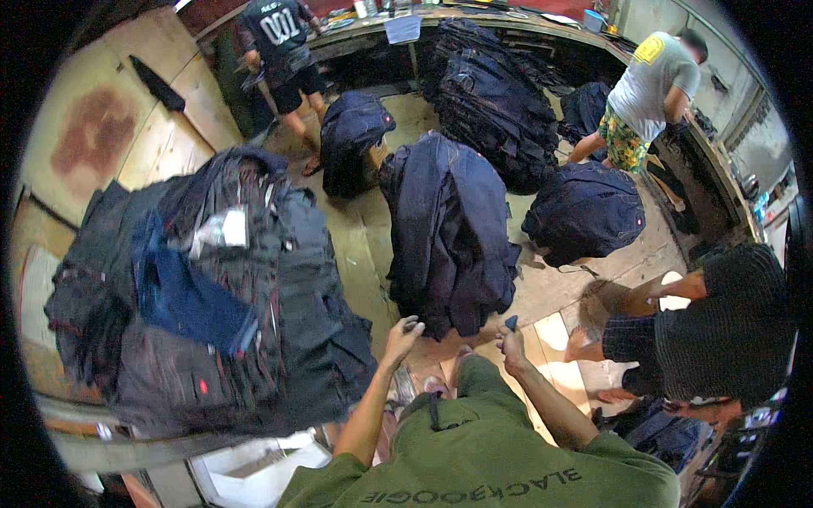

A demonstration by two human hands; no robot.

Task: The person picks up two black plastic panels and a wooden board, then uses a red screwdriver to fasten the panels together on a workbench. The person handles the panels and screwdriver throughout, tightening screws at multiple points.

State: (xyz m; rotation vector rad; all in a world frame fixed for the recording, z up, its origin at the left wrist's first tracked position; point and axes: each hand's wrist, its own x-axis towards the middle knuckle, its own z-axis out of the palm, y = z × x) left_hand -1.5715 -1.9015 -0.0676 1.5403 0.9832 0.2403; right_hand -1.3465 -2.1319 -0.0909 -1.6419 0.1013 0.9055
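A tall stack of dark denim garments (453, 237) is seen standing on the wooden floor (364, 245) just beyond both hands. Its long axis runs near to far, with the near end at the hands and the far end pointing toward the workbench (474, 21) at the back of the room.

The left hand (401, 332) is raised at the near left corner of that stack. Its fingers are curled inward, nearly closed, and a small dark object (412, 323) is pinched at the fingertips; what kind of object it is cannot be told. Whether the hand touches the denim cannot be told either.

The right hand (511, 337) is held at the near right edge of the stack, fingers closed around a small dark blue object (511, 322) that points upward from the fist.

To the left, a large heap of dark jeans (212, 296) is piled on a table. Farther off, more denim bundles (584, 207) are set on the floor. A person in a dark striped shirt (720, 330) is bent over at the right, and a person in a grey shirt (652, 80) is seen at the far right.
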